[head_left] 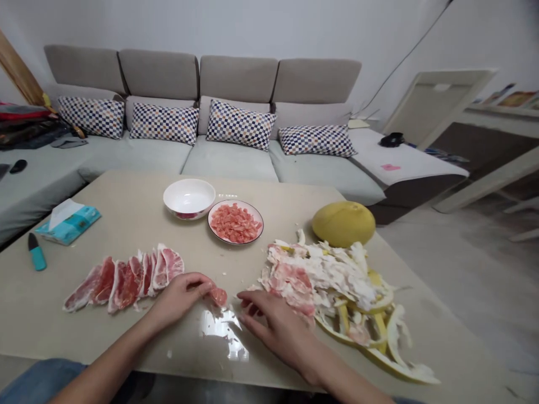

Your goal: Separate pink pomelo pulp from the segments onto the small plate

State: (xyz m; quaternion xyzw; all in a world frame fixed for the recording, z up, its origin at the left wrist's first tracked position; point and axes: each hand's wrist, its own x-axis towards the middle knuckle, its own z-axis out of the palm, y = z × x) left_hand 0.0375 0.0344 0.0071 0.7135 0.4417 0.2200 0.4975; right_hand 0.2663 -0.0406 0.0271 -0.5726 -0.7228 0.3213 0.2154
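Note:
A small piece of pink pomelo flesh [219, 297] is pinched in the fingertips of my left hand [189, 292], just above the table. To its right, my right hand [278, 325] has its thumb and index finger apart, with nothing visible between them. Pomelo segments [135, 278] in white skin lie in a row left of my left hand. Beyond my right hand spreads a heap of peeled membrane and pith [337, 278]. Small plucked pieces of flesh fill a dark-rimmed plate [260, 230] ahead of my hands.
A white bowl [189, 196] stands beside the plate. A whole yellow pomelo [343, 223] sits behind the heap, and yellow rind strips [396, 365] reach right. At left lie a tissue pack [71, 224] and a teal-handled knife [37, 255]. A sofa [227, 160] stands behind the table.

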